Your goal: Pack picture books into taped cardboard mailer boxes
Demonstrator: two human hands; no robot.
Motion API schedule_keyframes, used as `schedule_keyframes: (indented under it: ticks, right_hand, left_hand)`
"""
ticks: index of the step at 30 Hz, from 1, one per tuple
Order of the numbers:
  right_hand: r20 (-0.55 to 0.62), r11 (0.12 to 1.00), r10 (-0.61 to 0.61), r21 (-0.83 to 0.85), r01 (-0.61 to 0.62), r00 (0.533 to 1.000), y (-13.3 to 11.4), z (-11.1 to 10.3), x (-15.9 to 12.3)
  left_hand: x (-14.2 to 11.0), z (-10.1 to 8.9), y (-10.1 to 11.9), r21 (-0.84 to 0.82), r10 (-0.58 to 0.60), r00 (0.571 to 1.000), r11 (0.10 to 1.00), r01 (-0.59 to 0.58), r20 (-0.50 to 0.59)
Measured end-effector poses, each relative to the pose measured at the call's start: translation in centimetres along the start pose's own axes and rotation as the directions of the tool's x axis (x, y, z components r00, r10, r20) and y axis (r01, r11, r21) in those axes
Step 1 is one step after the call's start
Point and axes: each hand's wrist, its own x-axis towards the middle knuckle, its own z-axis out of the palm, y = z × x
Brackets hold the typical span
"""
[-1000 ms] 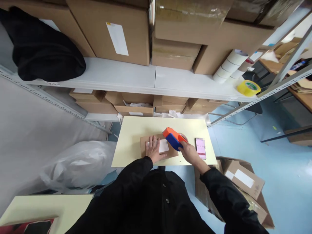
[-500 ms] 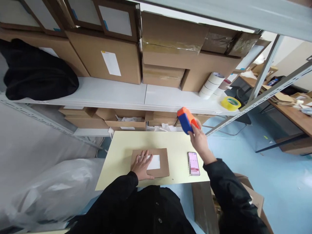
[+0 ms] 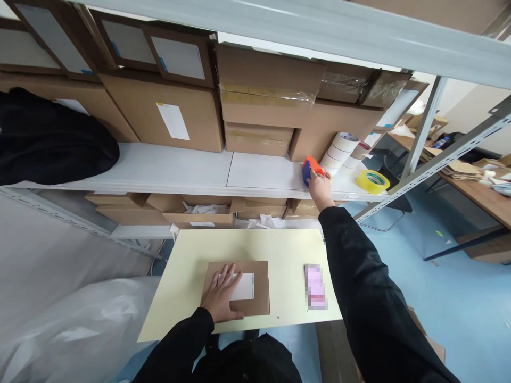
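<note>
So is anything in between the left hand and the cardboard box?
Just the flat white label, under some fingers; nothing else that I can see. The left hand rests right on the cardboard box.

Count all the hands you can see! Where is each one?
2. The left hand is spread on the cardboard box on the pale yellow table. The right hand holds the orange-and-blue tool at the shelf. No others show.

Bright, diffuse indoor light, faint shadow beside the small brown cardboard box (image 3: 257,300), pale glare on the glossy light-blue floor (image 3: 471,314), translucent white plastic bag (image 3: 88,330) softly blurred, wide-angle stretching at the edges.
</note>
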Motion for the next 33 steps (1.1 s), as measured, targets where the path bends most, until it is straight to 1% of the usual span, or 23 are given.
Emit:
schedule_keyframes:
  ticks: [4, 6, 8, 10, 11, 12, 13, 14, 15, 16, 17, 18, 19, 20, 21, 22, 23, 24, 25, 26, 28, 30, 33]
  right_hand:
    - [-0.059, 0.999, -0.045, 0.022, 0.047, 0.997, 0.3, 0.8, 0.4]
    - [-0.122, 0.994, -0.093, 0.039, 0.099, 0.988, 0.5, 0.5, 0.0]
    - [-0.215, 0.986, -0.146, 0.044, 0.159, 0.966, 0.6, -0.1, -1.2]
    - [-0.304, 0.974, -0.192, 0.057, 0.218, 0.933, 0.2, -0.5, -3.5]
    - [-0.331, 0.967, -0.206, 0.075, 0.243, 0.921, -0.2, -0.4, -5.1]
    - [-0.338, 0.957, -0.221, 0.105, 0.27, 0.915, -0.8, 0.0, -7.1]
    - [-0.32, 0.942, -0.24, 0.15, 0.299, 0.916, -1.4, 0.6, -9.4]
    - [-0.272, 0.921, -0.268, 0.21, 0.329, 0.924, -2.1, 1.6, -12.0]
    - [-0.19, 0.893, -0.308, 0.281, 0.352, 0.932, -2.8, 2.8, -14.8]
    - [-0.08, 0.867, -0.345, 0.356, 0.35, 0.935, -3.4, 4.3, -17.7]
    - [0.049, 0.847, -0.372, 0.426, 0.318, 0.927, -4.0, 5.9, -20.5]
    - [0.186, 0.835, -0.385, 0.487, 0.256, 0.904, -4.5, 7.4, -23.3]
    - [0.319, 0.826, -0.386, 0.538, 0.17, 0.866, -4.8, 8.9, -25.9]
    - [0.445, 0.815, -0.381, 0.575, 0.067, 0.811, -5.1, 10.3, -28.2]
    - [0.551, 0.795, -0.388, 0.606, -0.035, 0.739, -5.3, 11.4, -30.2]
    - [0.615, 0.763, -0.407, 0.636, -0.119, 0.675, -5.4, 12.4, -31.9]
    - [0.654, 0.73, -0.425, 0.657, -0.19, 0.626, -5.6, 13.1, -33.3]
    - [0.674, 0.699, -0.441, 0.673, -0.244, 0.593, -5.7, 13.7, -34.4]
    - [0.68, 0.672, -0.449, 0.684, -0.283, 0.58, -5.9, 14.2, -35.3]
    - [0.681, 0.652, -0.447, 0.692, -0.311, 0.58, -6.2, 14.6, -36.0]
    - [0.668, 0.614, -0.429, 0.71, -0.346, 0.609, -6.8, 15.5, -37.0]
    - [0.627, 0.554, -0.411, 0.749, -0.365, 0.662, -7.5, 16.3, -37.7]
    - [0.561, 0.454, -0.363, 0.804, -0.385, 0.744, -8.7, 17.4, -38.7]
  left_hand:
    - [0.1, 0.1, -0.1, -0.023, -0.002, 1.0, 1.0, 0.002, -0.002]
    - [0.2, 0.2, -0.2, -0.036, 0.0, 1.0, 0.999, 0.0, -0.014]
    - [0.3, 0.3, -0.2, -0.051, 0.0, 0.999, 0.999, -0.002, -0.04]
    - [0.3, 0.5, -0.2, -0.07, 0.003, 0.997, 0.998, -0.008, -0.072]
    - [0.3, 0.6, -0.1, -0.08, 0.003, 0.996, 0.997, -0.01, -0.089]
    - [0.3, 0.6, -0.1, -0.09, 0.002, 0.994, 0.996, -0.011, -0.105]
    - [0.3, 0.7, 0.0, -0.102, 0.0, 0.993, 0.995, -0.012, -0.121]
    - [0.3, 0.8, 0.1, -0.115, -0.004, 0.99, 0.993, -0.012, -0.141]
    - [0.1, 1.0, 0.1, -0.13, -0.014, 0.986, 0.992, -0.008, -0.166]
    - [0.0, 1.1, 0.1, -0.147, -0.032, 0.979, 0.989, 0.003, -0.2]
    - [-0.3, 1.3, 0.1, -0.169, -0.06, 0.969, 0.985, 0.02, -0.239]
    - [-0.6, 1.5, -0.1, -0.195, -0.099, 0.955, 0.98, 0.045, -0.278]
    - [-1.0, 1.7, -0.3, -0.227, -0.148, 0.938, 0.971, 0.077, -0.313]
    - [-1.4, 2.0, -0.6, -0.267, -0.204, 0.919, 0.957, 0.115, -0.336]
    - [-2.0, 2.4, -1.1, -0.315, -0.264, 0.901, 0.937, 0.154, -0.345]
    - [-2.5, 2.7, -1.6, -0.367, -0.318, 0.886, 0.911, 0.188, -0.337]
    - [-3.1, 3.1, -2.1, -0.421, -0.364, 0.876, 0.881, 0.214, -0.316]
    - [-3.7, 3.4, -2.7, -0.475, -0.399, 0.872, 0.848, 0.234, -0.283]
    - [-4.3, 3.8, -3.2, -0.526, -0.42, 0.875, 0.814, 0.247, -0.239]
    - [-4.8, 4.1, -3.7, -0.571, -0.425, 0.885, 0.781, 0.252, -0.191]
    - [-5.5, 4.6, -4.5, -0.635, -0.406, 0.907, 0.731, 0.25, -0.11]
    - [-6.0, 5.0, -5.0, -0.676, -0.377, 0.923, 0.699, 0.232, -0.073]
    - [-6.1, 5.4, -5.7, -0.736, -0.332, 0.942, 0.65, 0.19, -0.05]
